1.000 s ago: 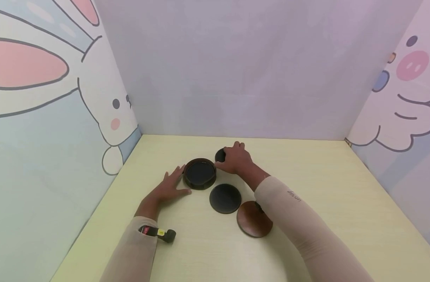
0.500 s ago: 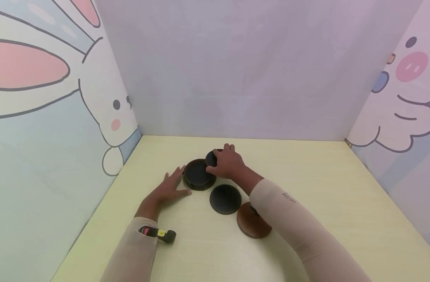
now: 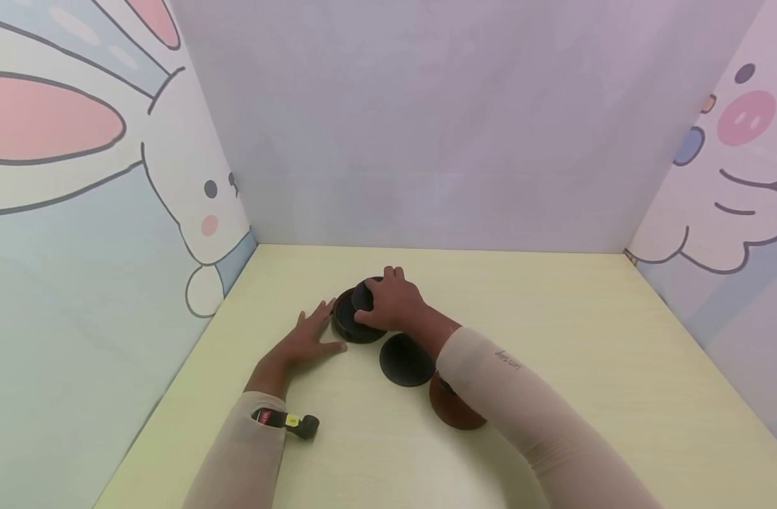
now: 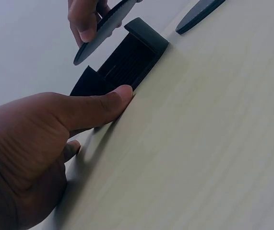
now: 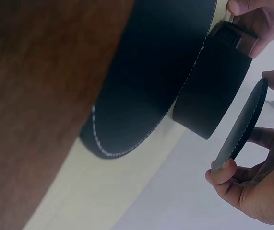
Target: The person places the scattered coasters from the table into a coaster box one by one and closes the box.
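Observation:
A round black coaster [image 3: 363,297] is pinched by its rim between the thumb and fingers of my right hand [image 3: 394,300]. It hangs tilted over the round, dark coaster holder [image 3: 345,322], and in the left wrist view the held coaster [image 4: 105,33] is clear of the holder's rim. The holder has a slot in its side wall, seen in the left wrist view. My left hand [image 3: 305,341] lies on the table with fingers spread and straight. Its thumb [image 4: 101,108] rests along the holder's lower side by the slot.
Just in front of the holder a black coaster [image 3: 404,362] with pale edge stitching lies flat. A reddish-brown disc [image 3: 454,410] lies nearer, partly under my right forearm. A black strap [image 3: 286,419] is around my left sleeve. Printed walls enclose the pale table [image 3: 553,304].
My right hand has carried the coaster left and slightly nearer, from right of the holder to over it. The left hand and the things on the table have stayed put.

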Available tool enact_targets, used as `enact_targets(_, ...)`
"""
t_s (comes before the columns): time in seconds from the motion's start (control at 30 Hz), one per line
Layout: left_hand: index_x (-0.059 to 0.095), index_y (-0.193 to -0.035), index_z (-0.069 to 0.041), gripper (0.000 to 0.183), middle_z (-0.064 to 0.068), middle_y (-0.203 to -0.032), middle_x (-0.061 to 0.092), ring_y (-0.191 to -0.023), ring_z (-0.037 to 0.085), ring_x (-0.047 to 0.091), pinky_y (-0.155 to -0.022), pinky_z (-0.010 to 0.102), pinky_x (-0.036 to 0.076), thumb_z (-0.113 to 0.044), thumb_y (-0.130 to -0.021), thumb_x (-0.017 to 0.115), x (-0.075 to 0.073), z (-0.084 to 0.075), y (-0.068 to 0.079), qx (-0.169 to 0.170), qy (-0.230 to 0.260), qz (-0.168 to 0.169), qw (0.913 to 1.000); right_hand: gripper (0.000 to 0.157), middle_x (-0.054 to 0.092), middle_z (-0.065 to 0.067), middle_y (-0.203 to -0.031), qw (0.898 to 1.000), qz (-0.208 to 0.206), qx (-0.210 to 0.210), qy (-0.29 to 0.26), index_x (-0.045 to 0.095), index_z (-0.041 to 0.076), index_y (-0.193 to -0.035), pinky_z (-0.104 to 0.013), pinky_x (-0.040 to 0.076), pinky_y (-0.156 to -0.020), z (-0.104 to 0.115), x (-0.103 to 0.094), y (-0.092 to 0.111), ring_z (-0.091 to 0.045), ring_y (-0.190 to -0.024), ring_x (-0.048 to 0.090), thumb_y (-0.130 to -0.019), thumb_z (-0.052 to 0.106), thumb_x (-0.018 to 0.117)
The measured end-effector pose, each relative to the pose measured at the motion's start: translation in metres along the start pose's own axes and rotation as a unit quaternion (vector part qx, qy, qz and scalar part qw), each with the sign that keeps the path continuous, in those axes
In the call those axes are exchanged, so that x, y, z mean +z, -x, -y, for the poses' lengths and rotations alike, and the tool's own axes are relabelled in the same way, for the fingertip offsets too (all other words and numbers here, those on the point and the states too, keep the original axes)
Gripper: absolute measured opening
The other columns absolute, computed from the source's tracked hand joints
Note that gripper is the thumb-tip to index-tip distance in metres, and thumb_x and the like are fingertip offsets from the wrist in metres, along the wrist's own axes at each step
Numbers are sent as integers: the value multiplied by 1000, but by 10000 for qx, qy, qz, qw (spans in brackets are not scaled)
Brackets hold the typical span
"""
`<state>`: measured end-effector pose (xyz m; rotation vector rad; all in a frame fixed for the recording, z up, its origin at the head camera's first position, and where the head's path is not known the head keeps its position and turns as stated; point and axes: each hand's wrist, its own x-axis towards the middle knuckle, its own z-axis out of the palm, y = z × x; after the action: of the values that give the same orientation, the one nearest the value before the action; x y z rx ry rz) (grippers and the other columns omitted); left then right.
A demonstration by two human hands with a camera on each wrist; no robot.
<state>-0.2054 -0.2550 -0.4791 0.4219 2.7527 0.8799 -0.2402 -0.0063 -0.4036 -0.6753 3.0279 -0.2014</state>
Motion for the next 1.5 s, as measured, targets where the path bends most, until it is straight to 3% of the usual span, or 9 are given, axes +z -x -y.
enact_targets(0.37,15,-177,-17,107,19,-184,12,-171,49,6,-138,68,-5,-54,-98,76,-1,-2,0,151,-36,-69,9999,72,55,-20,-144,9997,24,-211,112,59,18,-157,-48,65,-88,15,5,1,-32,-129,52,-97,58,64)
enact_targets(0.93,13,-178,-23,108,15,-185,11,-171,49,1,-138,70,-2,-58,-98,76,2,-3,3,-1,-121,-144,9998,67,59,-15,-142,9991,251,-332,56,63,19,-151,-49,64,-93,30,5,1,-30,-128,55,-97,57,69)
enact_targets(1.1,12,-178,-27,108,14,-186,11,-171,50,-1,-137,72,-1,-60,-97,76,2,-3,3,-13,-91,-148,9998,67,60,-14,-142,9988,327,-345,79,62,23,-154,-57,53,-106,28,4,-2,-31,-130,54,-97,59,67)
enact_targets(1.23,12,-178,-26,108,14,-185,12,-171,49,2,-137,71,-2,-60,-97,76,2,-3,2,70,-147,-173,9997,68,60,-12,-141,9983,346,-430,164,60,26,-156,-57,43,-107,26,6,-5,-29,-127,54,-98,60,66)
enact_targets(1.5,14,-178,-26,107,14,-185,13,-171,49,1,-138,70,-2,-61,-97,75,2,-3,3,26,-85,-190,9998,67,60,-12,-140,9985,296,-456,104,59,25,-157,-57,40,-107,22,8,-7,-30,-127,53,-99,57,67)
